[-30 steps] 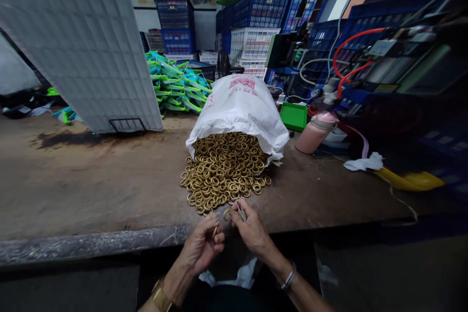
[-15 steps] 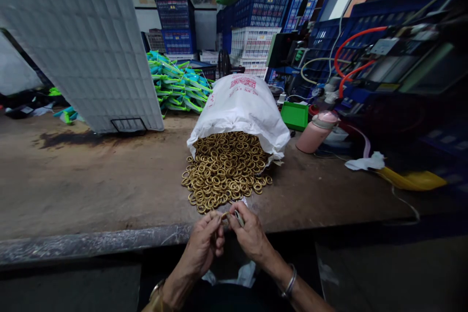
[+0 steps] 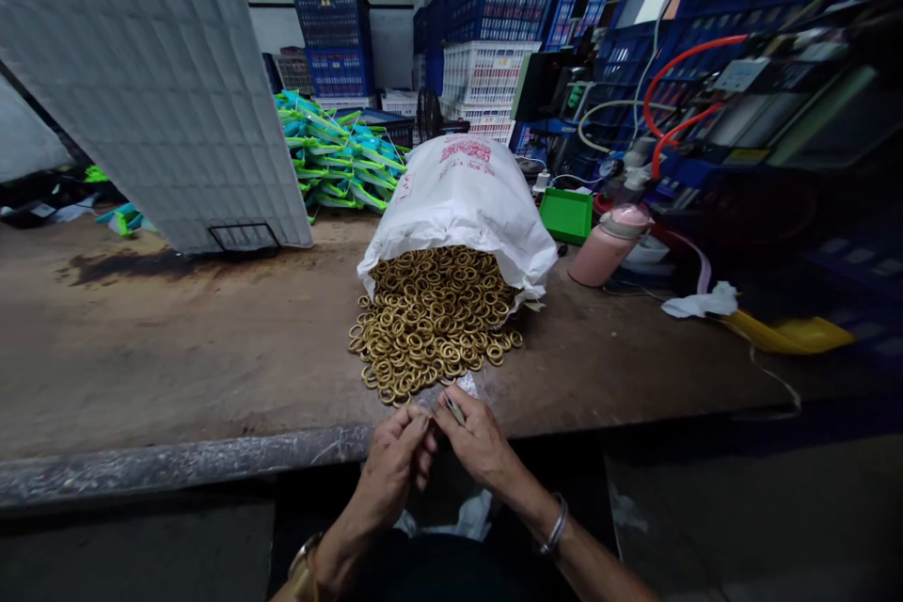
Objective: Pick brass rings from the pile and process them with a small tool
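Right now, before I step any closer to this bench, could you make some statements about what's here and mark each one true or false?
1. The white sack lies with its open mouth toward the person. True.
2. The rings at its mouth are bright blue. False: they are gold-coloured.
3. The pink bottle is to the right of the white sack. True.
4. The left hand is resting on the white sack. False: it is close beside the right hand, in front of the rings.
5. A small grey item shows in the right hand. True.
6. The silvery bracelet is on the left wrist. False: it is on the right.
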### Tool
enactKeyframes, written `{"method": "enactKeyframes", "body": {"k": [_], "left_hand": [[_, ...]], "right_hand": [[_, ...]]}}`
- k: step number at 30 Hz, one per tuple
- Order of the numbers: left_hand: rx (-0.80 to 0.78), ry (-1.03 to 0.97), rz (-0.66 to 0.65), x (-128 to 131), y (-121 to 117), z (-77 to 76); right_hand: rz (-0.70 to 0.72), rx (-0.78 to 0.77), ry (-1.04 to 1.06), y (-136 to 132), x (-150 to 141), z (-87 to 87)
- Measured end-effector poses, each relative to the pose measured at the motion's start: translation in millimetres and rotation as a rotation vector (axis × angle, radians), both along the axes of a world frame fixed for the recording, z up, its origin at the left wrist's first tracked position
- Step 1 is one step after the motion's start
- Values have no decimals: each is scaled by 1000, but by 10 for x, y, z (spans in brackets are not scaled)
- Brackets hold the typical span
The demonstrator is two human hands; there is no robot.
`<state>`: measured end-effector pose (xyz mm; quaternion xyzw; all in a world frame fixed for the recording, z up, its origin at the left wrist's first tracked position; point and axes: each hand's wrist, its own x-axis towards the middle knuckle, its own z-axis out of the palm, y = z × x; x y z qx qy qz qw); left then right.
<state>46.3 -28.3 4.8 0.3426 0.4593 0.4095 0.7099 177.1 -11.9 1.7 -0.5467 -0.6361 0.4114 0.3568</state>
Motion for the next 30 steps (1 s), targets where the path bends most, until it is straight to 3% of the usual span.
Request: {"method": "enactKeyframes", "body": {"k": [6,9,15,30], "left_hand": [[-86,-113,-2,-11,1,-3],[-46,-80,20,-5,-2,-5],[64,-11,17,-2,1,-58],[103,131,9,6,-16,8]], "right_hand": [[-45,-63,85,10,26,-56],[-43,-15,-82,-17,52,-74],[143,36,-353,-115,49,-42],[97,82,-577,-119,7,-67]]}}
